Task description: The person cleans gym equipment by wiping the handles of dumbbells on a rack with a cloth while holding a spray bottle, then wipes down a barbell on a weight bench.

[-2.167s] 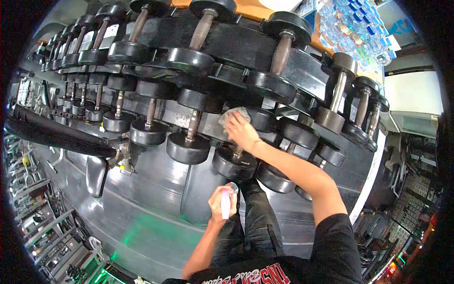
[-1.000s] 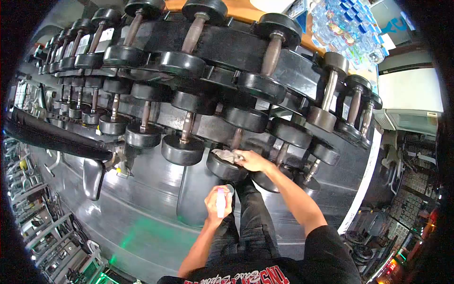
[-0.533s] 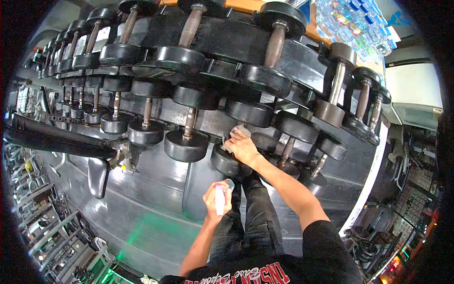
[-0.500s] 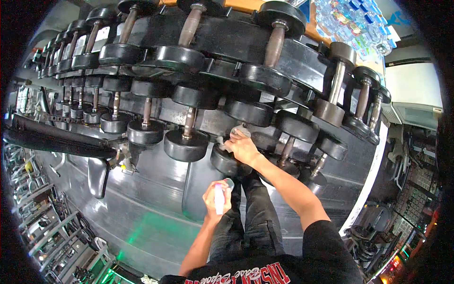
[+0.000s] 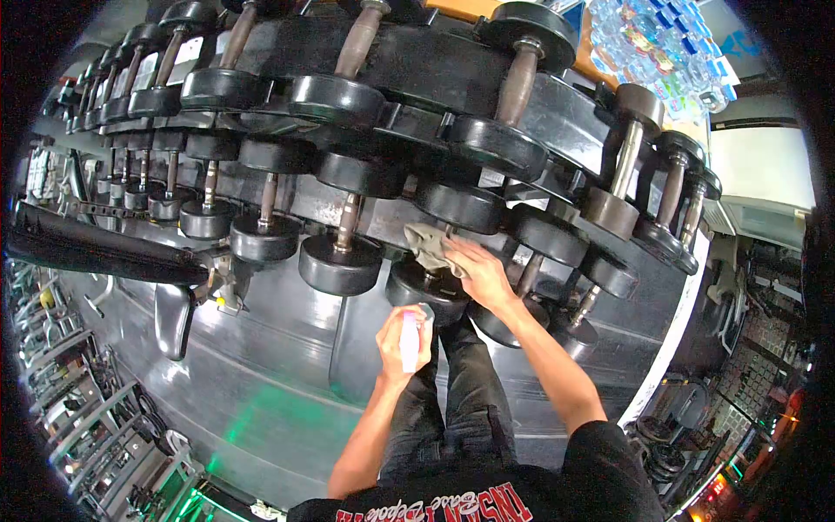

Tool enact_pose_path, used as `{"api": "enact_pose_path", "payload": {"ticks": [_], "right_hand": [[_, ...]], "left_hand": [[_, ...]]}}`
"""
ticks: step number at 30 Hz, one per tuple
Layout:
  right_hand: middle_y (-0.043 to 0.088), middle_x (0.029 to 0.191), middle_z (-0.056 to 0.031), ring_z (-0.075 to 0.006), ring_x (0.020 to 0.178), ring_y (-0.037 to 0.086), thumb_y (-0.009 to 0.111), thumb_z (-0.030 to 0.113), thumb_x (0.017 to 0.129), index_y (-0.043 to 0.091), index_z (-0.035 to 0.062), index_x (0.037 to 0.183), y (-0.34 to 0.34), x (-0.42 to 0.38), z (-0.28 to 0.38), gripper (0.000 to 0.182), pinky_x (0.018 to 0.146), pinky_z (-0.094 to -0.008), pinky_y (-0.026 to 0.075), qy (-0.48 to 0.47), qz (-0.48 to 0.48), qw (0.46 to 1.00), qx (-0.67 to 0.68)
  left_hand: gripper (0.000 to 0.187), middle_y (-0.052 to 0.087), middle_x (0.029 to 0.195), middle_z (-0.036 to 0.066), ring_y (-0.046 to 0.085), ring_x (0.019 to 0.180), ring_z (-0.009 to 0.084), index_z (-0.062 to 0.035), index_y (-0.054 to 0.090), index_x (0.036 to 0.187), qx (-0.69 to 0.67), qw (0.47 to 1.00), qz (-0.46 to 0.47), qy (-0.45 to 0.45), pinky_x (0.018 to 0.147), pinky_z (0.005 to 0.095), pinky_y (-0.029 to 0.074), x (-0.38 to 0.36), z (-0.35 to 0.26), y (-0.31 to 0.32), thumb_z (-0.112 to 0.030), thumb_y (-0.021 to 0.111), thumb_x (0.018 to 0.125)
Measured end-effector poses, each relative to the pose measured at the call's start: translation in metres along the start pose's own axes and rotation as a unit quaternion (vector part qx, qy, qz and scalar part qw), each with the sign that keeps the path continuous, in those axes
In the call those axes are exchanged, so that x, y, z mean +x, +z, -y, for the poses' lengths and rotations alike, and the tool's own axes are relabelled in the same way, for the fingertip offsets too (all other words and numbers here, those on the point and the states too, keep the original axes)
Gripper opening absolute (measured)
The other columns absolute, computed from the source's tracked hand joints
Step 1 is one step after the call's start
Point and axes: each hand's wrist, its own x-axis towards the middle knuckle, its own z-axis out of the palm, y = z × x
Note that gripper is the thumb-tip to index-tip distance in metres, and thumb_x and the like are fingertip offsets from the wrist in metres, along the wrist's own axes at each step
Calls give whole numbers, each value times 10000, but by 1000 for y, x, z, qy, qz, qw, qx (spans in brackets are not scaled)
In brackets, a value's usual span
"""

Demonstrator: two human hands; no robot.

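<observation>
My left hand is wrapped round a small white and clear bottle, held just in front of the lower dumbbell row. A grey-beige cloth lies bunched under the fingers of my right hand, on the handle area of a black dumbbell in that row. The cloth covers most of this dumbbell's handle. Its rear head shows behind the cloth.
Several black dumbbells stand on an upper tier and a lower one. Plastic water bottles are grouped at the top right. A padded bench is on the left, with gym machines beyond it.
My right hand has moved slightly right, and the cloth looks more spread out over the handle. My left hand with the bottle has moved up a little, towards the dumbbell.
</observation>
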Motion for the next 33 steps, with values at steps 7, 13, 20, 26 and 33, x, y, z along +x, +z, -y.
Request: {"api": "enact_pose_path", "payload": {"ticks": [7, 13, 20, 26, 33], "right_hand": [[528, 1373, -53, -253, 1338, 414, 636, -62, 652, 607, 133, 1206, 37, 2, -16, 588, 1151, -419, 298, -3, 100, 995, -31], [637, 1187, -170, -312, 1085, 605, 616, 167, 896, 575, 43, 1216, 2, -30, -43, 345, 947, -364, 465, 287, 263, 899, 201], [655, 1090, -79, -208, 966, 622, 645, 328, 910, 550, 8, 1214, 33, -28, -92, 452, 832, -390, 492, 450, -87, 694, 555], [687, 904, -240, -264, 841, 695, 617, 220, 913, 596, -18, 1183, 59, 2, -5, 361, 746, -359, 508, 416, -150, 872, 211], [665, 933, -223, -409, 906, 642, 567, 59, 826, 635, 78, 1100, 25, -33, -19, 284, 783, -439, 517, 78, 55, 985, 146]], "left_hand": [[159, 621, 815, 152, 633, 688, 300, 15, 552, 846, -9, 999, 15, 36, 623, 351, 530, 7, 3, 15, 42, 679, 754], [152, 621, 790, 148, 646, 696, 270, 6, 558, 834, 15, 996, 27, 82, 638, 342, 536, -2, 13, 20, 13, 680, 744], [115, 614, 796, 139, 638, 708, 279, -4, 540, 833, 8, 998, 11, 59, 724, 383, 555, -3, 10, 18, -22, 645, 792], [127, 598, 803, 140, 626, 714, 265, 3, 520, 864, -6, 998, 18, 56, 767, 419, 565, -9, 15, 21, -30, 633, 815], [136, 592, 796, 137, 621, 718, 266, -6, 520, 858, 6, 998, 17, 59, 790, 426, 564, -12, 12, 25, -14, 642, 799]]}}
